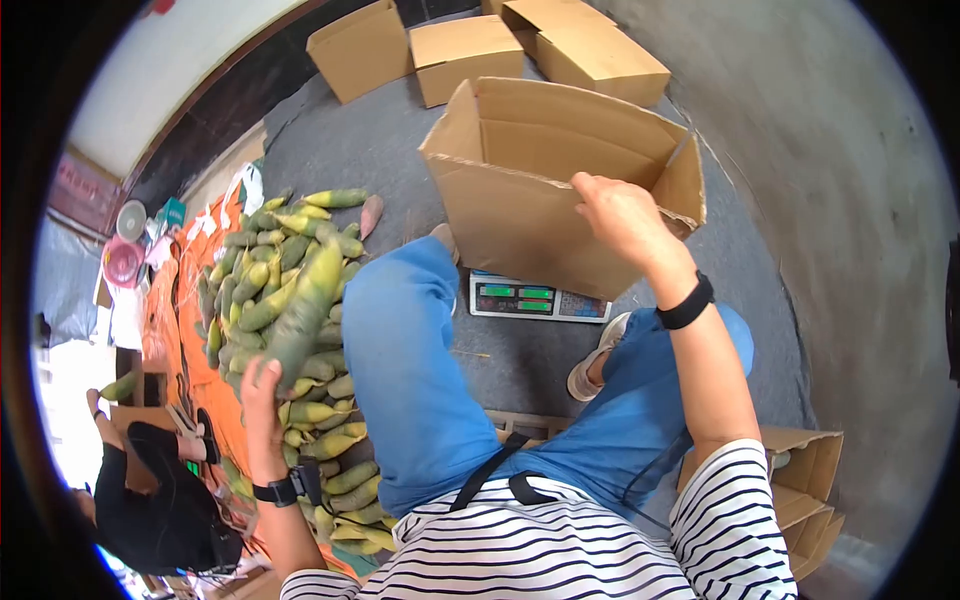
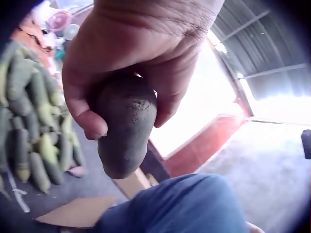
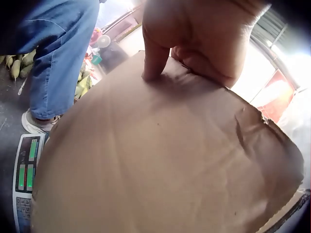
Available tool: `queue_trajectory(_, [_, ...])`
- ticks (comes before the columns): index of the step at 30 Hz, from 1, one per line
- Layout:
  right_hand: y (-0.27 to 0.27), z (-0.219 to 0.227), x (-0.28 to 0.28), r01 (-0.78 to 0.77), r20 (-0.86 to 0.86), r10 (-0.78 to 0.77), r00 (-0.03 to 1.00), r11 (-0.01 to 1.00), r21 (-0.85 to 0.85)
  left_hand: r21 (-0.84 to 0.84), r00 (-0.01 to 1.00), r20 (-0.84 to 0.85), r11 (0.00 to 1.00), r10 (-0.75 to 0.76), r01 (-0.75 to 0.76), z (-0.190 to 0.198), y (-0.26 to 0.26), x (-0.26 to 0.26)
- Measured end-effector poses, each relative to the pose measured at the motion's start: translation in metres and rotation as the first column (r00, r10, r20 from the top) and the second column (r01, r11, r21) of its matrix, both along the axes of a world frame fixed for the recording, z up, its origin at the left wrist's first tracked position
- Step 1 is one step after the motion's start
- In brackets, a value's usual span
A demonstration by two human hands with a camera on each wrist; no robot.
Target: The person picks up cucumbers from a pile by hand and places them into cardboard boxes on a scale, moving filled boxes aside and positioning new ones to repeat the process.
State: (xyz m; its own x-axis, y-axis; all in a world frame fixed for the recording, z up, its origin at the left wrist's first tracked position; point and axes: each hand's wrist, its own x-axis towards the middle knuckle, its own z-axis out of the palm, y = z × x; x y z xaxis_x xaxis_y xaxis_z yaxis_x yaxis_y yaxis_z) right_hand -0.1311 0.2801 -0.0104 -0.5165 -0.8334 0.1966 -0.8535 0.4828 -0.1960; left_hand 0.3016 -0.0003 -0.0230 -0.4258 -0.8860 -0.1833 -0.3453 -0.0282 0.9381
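My left hand point(image 1: 263, 415) grips the lower end of a green radish point(image 1: 305, 310), blurred in the head view, above the radish pile point(image 1: 270, 270). In the left wrist view, fingers and thumb curl round the radish point(image 2: 124, 131). My right hand point(image 1: 625, 225) holds the near top edge of an open cardboard box point(image 1: 530, 215); in the right wrist view the thumb is on the outer wall point(image 3: 146, 136) and the other fingers go over the rim. The box stands on a digital scale point(image 1: 540, 300) with green displays. The box's bottom is hidden.
Several cardboard boxes point(image 1: 465, 55) stand at the back. More boxes point(image 1: 800, 480) are at the lower right, beside the grey wall point(image 1: 860, 250). An orange sheet point(image 1: 175, 320) lies left of the pile. A person in black point(image 1: 165, 510) sits at the far left, holding a radish.
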Motion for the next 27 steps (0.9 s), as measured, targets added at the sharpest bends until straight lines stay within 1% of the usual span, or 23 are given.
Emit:
queue_trajectory(2, [0.0, -0.006, -0.001, -0.041, -0.038, 0.039, 0.999, 0.999, -0.036, -0.141, 0.981, -0.108, 0.98, -0.158, 0.142, 0.045, 0.002, -0.044])
queue_trajectory(3, [0.0, -0.009, -0.001, -0.05, -0.069, 0.047, 0.997, 0.998, -0.045, -0.235, 0.966, -0.122, 0.952, -0.23, 0.197, 0.059, 0.0, -0.065])
queue_trajectory(4, [-0.001, -0.009, 0.0, -0.038, -0.064, 0.034, 0.997, 0.998, -0.051, -0.329, 0.945, -0.127, 0.912, -0.302, 0.247, 0.073, -0.002, -0.087])
queue_trajectory(6, [-0.001, -0.011, 0.003, -0.063, -0.074, 0.059, 0.995, 0.997, -0.053, -0.48, 0.941, -0.02, 0.829, -0.338, 0.287, 0.101, 0.006, -0.135])
queue_trajectory(8, [0.0, -0.012, 0.004, -0.055, -0.083, 0.05, 0.995, 0.997, -0.061, -0.539, 0.915, 0.115, 0.75, -0.386, 0.384, 0.125, 0.018, -0.184])
queue_trajectory(10, [0.001, -0.01, 0.007, -0.057, -0.07, 0.054, 0.996, 0.998, -0.033, -0.696, 0.857, 0.255, 0.53, -0.448, 0.484, 0.137, 0.028, -0.237])
queue_trajectory(12, [0.001, -0.005, 0.011, -0.042, -0.069, 0.041, 0.997, 0.999, -0.013, -0.739, 0.795, 0.361, 0.369, -0.488, 0.563, 0.133, 0.034, -0.29])
queue_trajectory(14, [0.004, -0.005, 0.013, -0.104, -0.036, 0.102, 0.994, 0.994, -0.045, -0.706, 0.734, 0.537, 0.255, -0.416, 0.661, 0.134, 0.053, -0.332])
queue_trajectory(15, [0.002, -0.01, 0.014, -0.076, -0.058, 0.072, 0.996, 0.995, -0.061, -0.709, 0.736, 0.533, 0.254, -0.416, 0.657, 0.13, 0.06, -0.349])
queue_trajectory(17, [0.001, -0.007, 0.012, -0.071, -0.034, 0.069, 0.997, 0.996, -0.057, -0.593, 0.597, 0.744, 0.114, -0.3, 0.797, 0.114, 0.067, -0.376])
queue_trajectory(18, [0.001, -0.006, 0.01, -0.067, -0.005, 0.067, 0.998, 0.996, -0.052, -0.592, 0.594, 0.745, 0.11, -0.304, 0.798, 0.105, 0.066, -0.388])
queue_trajectory(20, [0.0, -0.004, 0.012, -0.058, -0.002, 0.058, 0.998, 0.997, -0.048, -0.511, 0.514, 0.806, 0.092, -0.294, 0.855, 0.086, 0.064, -0.405])
queue_trajectory(21, [0.0, -0.003, 0.012, -0.054, 0.001, 0.054, 0.999, 0.997, -0.045, -0.48, 0.487, 0.827, 0.099, -0.282, 0.872, 0.078, 0.064, -0.409])
queue_trajectory(22, [0.001, -0.002, 0.011, -0.054, 0.002, 0.054, 0.999, 0.998, -0.042, -0.479, 0.486, 0.826, 0.101, -0.285, 0.872, 0.069, 0.062, -0.412])
queue_trajectory(24, [0.0, -0.001, 0.013, -0.052, -0.005, 0.052, 0.999, 0.997, -0.049, -0.381, 0.388, 0.873, 0.084, -0.295, 0.921, 0.054, 0.062, -0.412])
queue_trajectory(25, [0.0, -0.002, 0.012, -0.048, -0.012, 0.048, 0.999, 0.997, -0.053, -0.348, 0.348, 0.869, 0.067, -0.352, 0.935, 0.049, 0.062, -0.41])
queue_trajectory(26, [0.0, -0.005, 0.01, -0.05, -0.019, 0.049, 0.999, 0.997, -0.056, -0.342, 0.349, 0.868, 0.086, -0.354, 0.936, 0.045, 0.061, -0.41])
queue_trajectory(27, [0.0, -0.008, 0.008, -0.071, -0.049, 0.066, 0.997, 0.993, -0.093, -0.383, 0.343, 0.83, -0.004, -0.44, 0.924, 0.041, 0.058, -0.413])
